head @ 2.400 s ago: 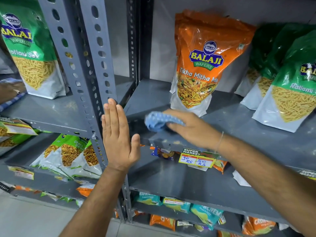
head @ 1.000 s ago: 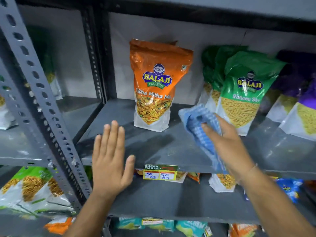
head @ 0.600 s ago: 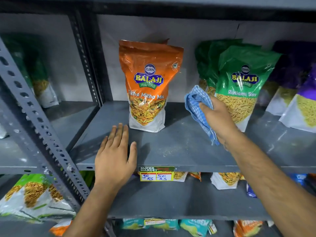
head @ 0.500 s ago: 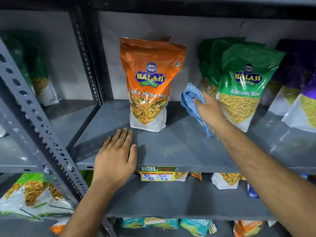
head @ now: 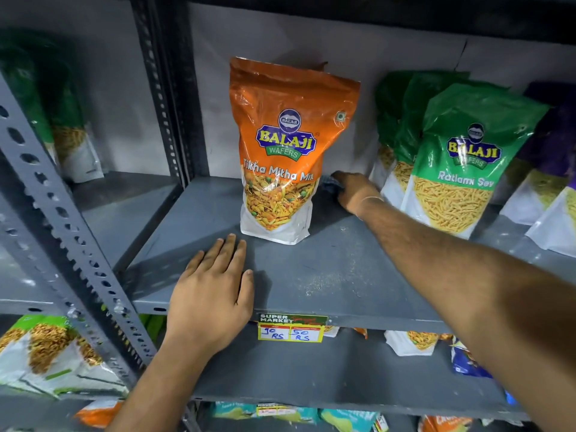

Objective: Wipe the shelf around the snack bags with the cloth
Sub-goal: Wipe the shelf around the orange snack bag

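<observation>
An orange snack bag (head: pixel 285 151) stands upright on the grey metal shelf (head: pixel 327 269). To its right lean green snack bags (head: pixel 461 169). My right hand (head: pixel 353 191) reaches deep between the orange and green bags and presses the blue checked cloth (head: pixel 328 183) down on the shelf near the back wall; the hand and the orange bag hide most of the cloth. My left hand (head: pixel 212 294) lies flat with fingers spread on the shelf's front edge, holding nothing.
A perforated grey upright (head: pixel 62 232) runs diagonally at left. Purple bags (head: pixel 548 157) stand at far right. A yellow price label (head: pixel 291 327) hangs on the shelf's front lip. Lower shelves hold more snack bags (head: pixel 46 350). Pale dust speckles the shelf's front.
My right hand has gone from holding the cloth up in front of the bags to pushing it down and back into the gap behind the orange bag. My left hand settled on the shelf edge.
</observation>
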A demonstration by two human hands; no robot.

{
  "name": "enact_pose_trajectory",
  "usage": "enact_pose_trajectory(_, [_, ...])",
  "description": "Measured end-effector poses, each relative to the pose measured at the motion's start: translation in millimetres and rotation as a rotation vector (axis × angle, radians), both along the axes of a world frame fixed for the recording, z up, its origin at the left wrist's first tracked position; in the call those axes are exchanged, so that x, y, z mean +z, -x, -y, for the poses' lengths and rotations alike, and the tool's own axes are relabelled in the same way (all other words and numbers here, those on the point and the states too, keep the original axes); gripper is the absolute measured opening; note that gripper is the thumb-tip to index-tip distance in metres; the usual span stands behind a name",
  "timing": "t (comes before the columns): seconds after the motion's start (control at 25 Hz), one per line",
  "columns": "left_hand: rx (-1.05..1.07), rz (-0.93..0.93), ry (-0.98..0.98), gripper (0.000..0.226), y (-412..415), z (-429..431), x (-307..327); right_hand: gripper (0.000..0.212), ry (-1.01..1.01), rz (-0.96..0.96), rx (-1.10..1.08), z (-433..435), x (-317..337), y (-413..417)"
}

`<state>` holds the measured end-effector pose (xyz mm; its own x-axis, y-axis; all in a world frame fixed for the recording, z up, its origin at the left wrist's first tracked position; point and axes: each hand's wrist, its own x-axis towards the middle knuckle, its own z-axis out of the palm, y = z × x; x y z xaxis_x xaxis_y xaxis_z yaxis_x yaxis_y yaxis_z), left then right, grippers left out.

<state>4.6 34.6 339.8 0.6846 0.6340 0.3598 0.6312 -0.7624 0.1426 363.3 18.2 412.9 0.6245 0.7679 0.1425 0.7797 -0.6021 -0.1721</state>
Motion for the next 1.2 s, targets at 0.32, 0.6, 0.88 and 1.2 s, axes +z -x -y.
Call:
enact_pose_trajectory(0.32, [0.019, 0.003, 0.002, 0.063, -2, 1, -1, 0.039, 0.042, -0.135, 0.08, -14, -15, -21])
enact_pose_trajectory(0.6, [0.013, 0.01, 0.007, 0.063, -3, 3, 0, 0.014, -0.061, -0.295, 0.247, 52, -19, 34])
enact_pose_trajectory(0.88, [0.017, -0.001, 0.011, 0.064, -2, 3, 0, 0.024, -0.276, -0.457, 0.231, 79, -4, 47])
enact_pose_trajectory(1.2, [0.024, 0.03, 0.002, 0.062, -3, 4, -1, 0.028, -0.179, -0.417, 0.119, 36, -21, 24])
